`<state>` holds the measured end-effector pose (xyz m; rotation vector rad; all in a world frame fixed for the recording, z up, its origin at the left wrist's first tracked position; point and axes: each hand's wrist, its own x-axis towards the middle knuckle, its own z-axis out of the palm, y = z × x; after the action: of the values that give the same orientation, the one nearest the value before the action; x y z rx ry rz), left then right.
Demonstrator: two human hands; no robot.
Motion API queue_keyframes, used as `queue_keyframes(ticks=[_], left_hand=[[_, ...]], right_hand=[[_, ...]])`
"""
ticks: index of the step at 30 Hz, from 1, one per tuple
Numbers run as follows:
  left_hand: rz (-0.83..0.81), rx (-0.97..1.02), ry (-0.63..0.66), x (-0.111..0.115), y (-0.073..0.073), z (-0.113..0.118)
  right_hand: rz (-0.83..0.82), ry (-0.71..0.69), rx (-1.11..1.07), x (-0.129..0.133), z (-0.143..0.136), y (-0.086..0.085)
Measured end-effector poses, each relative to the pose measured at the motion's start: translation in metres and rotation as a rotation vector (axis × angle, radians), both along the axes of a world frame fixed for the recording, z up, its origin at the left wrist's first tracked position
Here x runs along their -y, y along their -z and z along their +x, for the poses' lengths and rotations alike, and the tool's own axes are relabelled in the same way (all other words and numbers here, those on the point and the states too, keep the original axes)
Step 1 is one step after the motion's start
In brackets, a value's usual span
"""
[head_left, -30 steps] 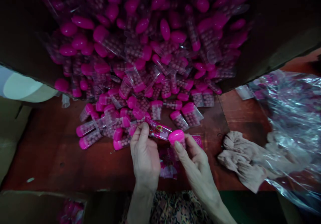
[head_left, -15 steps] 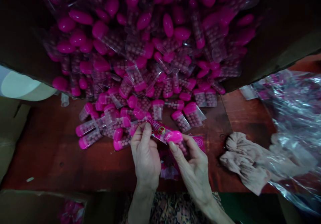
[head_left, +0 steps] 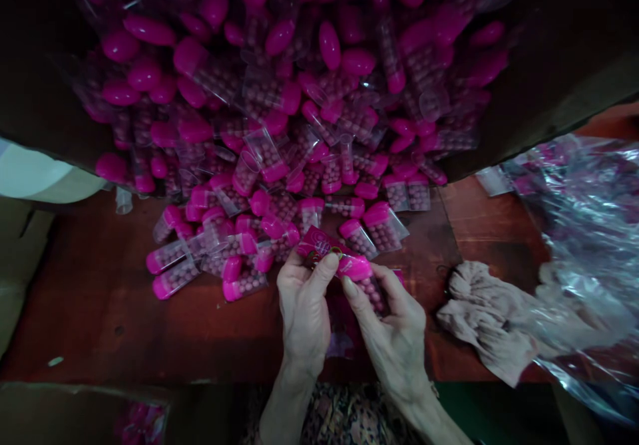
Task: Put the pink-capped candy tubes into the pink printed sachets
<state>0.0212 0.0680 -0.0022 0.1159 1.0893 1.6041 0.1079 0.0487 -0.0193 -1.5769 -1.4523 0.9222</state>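
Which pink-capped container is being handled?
The container in the right hand, cap up at the printed wrapper pinched by the left hand; neither hand grips any other.

Head cam: on your head — faces forward and down.
Table (head_left: 174, 338): from above, close range.
Left hand (head_left: 305, 318), right hand (head_left: 394, 322): near — just below centre.
Container pile (head_left: 265, 154): farther, top centre.

Dim throughout, colours heavy. The box wall (head_left: 564, 52) and the top of the bottle pile (head_left: 292, 99) sink toward black; shadow again below the table's (head_left: 190, 345) near edge. Small highlights on pink caps (head_left: 329, 46). White glare streaks the plastic bag (head_left: 584, 232) along the right edge. Left hand (head_left: 304, 312) and right hand (head_left: 397, 325) softly lit. Wrapper (head_left: 315, 240) print slightly blurred; wide-angle bowing at the margins.
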Motion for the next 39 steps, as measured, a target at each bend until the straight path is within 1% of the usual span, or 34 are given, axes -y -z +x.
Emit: queue_keyframes(ticks=[3, 6, 9, 12, 14, 17, 23, 27, 32, 35, 37, 39], left_hand=[[-0.032, -0.032, -0.029, -0.001, 0.003, 0.0], [-0.054, -0.042, -0.017, -0.002, 0.006, -0.002], [-0.048, -0.04, 0.018, -0.003, 0.008, -0.005], [-0.015, -0.036, 0.052, -0.003, 0.01, -0.008], [0.002, -0.03, 0.077, -0.002, 0.011, -0.008], [0.01, -0.024, 0.106, -0.001, 0.012, -0.006], [-0.012, -0.044, 0.141, -0.002, 0.011, -0.001], [-0.002, -0.036, 0.155, -0.003, 0.012, -0.001], [-0.026, -0.021, 0.17, -0.004, 0.015, -0.001], [-0.043, 0.002, 0.149, -0.005, 0.014, 0.0], [-0.04, 0.025, 0.107, -0.006, 0.012, 0.001], [-0.015, 0.041, 0.084, -0.006, 0.011, 0.001]], right_hand=[[0.063, -0.028, 0.068, -0.001, 0.002, 0.002], [0.07, -0.092, 0.081, -0.002, 0.005, 0.002], [0.023, -0.142, 0.05, -0.004, 0.008, 0.0], [-0.064, -0.182, -0.026, -0.007, 0.009, -0.006], [-0.093, -0.194, -0.073, -0.008, 0.009, -0.009], [-0.073, -0.151, -0.096, -0.007, 0.007, -0.009], [0.067, -0.036, -0.016, -0.001, 0.006, 0.002], [0.128, -0.049, 0.039, -0.004, 0.008, 0.002], [0.207, -0.059, 0.068, -0.008, 0.009, 0.002], [0.258, -0.044, 0.098, -0.008, 0.009, 0.004], [0.253, -0.049, 0.084, -0.008, 0.009, 0.005], [0.184, -0.059, 0.028, -0.009, 0.01, 0.003]])
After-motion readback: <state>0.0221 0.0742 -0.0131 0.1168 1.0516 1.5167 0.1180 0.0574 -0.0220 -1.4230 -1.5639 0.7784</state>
